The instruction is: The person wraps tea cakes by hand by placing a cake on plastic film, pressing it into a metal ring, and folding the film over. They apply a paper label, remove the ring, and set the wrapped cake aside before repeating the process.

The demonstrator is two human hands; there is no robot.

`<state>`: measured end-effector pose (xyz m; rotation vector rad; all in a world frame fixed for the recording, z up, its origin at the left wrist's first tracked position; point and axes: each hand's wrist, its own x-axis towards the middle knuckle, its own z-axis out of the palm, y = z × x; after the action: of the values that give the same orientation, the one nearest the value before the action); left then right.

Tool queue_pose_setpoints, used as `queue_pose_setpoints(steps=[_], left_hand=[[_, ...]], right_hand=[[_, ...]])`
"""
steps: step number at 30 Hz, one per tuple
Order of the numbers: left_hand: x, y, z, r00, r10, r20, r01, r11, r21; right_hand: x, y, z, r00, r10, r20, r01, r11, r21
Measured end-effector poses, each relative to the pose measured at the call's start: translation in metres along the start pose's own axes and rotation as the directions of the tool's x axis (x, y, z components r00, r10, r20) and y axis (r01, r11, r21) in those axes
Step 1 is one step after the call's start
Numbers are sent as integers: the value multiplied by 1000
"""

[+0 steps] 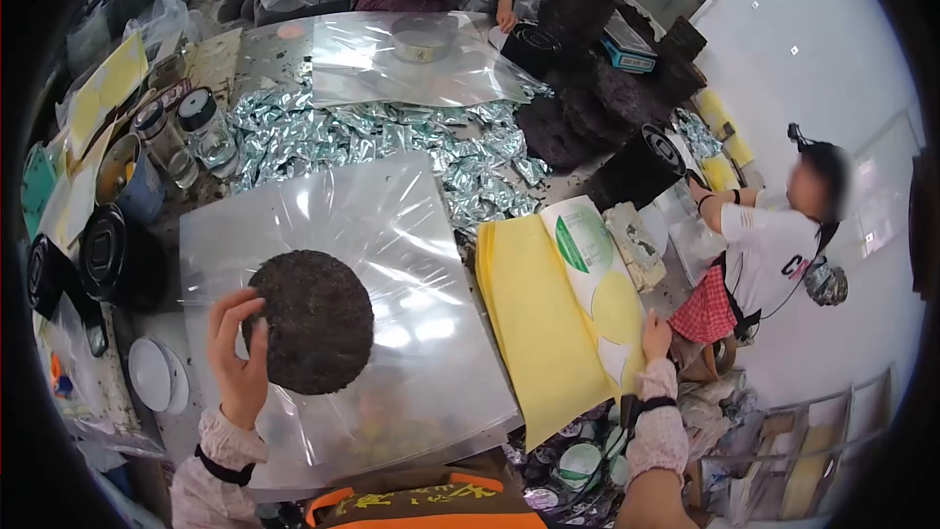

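A round, dark, rough cake of dried seaweed [311, 323] lies flat on a stack of clear plastic sheets [411, 235]. At its left edge, my left hand [238, 348] is closed, with thumb and fingertips pinching the rim. My right hand [658, 336] is closed at the right edge of a sheet of labels [619, 309]. That sheet has a yellow backing and a round white-and-green label at its top; it lies over more yellow sheets [529, 323]. Part of my right fingers' grip is hard to see.
Silvery foil packets [372, 137] cover the table beyond the plastic. Dark stacked seaweed [587, 108] and a black canister [641, 165] stand at back right. Glass bottles [206, 127] and black canisters [117, 250] line the left. One co-worker [774, 245] is at right, another across the table.
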<state>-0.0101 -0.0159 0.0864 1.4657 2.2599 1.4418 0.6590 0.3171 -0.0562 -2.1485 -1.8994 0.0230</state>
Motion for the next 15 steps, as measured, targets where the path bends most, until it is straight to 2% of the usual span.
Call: queue_pose_setpoints(steps=[1, 3, 4, 6, 7, 9, 10, 11, 13, 14, 15], left_hand=[[6, 29, 6, 1000, 15, 26, -12, 996, -90], [17, 65, 22, 937, 167, 307, -103, 971, -214], [22, 83, 34, 873, 211, 439, -81, 952, -295], [29, 107, 68, 761, 284, 584, -45, 920, -389], [32, 116, 91, 719, 305, 625, 16, 891, -453], [33, 130, 145, 590, 134, 796, 439, 775, -455], [32, 131, 177, 507, 68, 859, 585, 705, -401], [29, 132, 206, 410, 11, 912, 715, 617, -329], [14, 144, 251, 391, -146, 909, 876, 363, -318], [5, 146, 265, 359, -226, 905, 925, 218, -312], [-2, 143, 273, 379, -210, 901, 920, 184, -345]], right_hand=[[-1, -1, -14, 1000, -19, -4, 20, 999, 25], [-20, -32, -46, 999, -46, -11, 47, 995, 88], [-29, -42, -63, 995, -93, -33, 97, 987, 126], [-44, -80, -111, 979, -179, -96, 195, 961, 198], [-62, -108, -142, 975, -221, -37, 223, 945, 240], [-103, -159, -176, 979, -150, 141, 69, 884, 462], [-125, -184, -183, 967, -218, 130, 139, 884, 446], [-147, -188, -170, 951, -280, 134, 177, 844, 506], [-182, -200, -145, 901, -425, 91, 376, 867, 326], [-192, -209, -139, 897, -434, 86, 393, 871, 295], [-201, -217, -136, 894, -441, 82, 407, 874, 265]])
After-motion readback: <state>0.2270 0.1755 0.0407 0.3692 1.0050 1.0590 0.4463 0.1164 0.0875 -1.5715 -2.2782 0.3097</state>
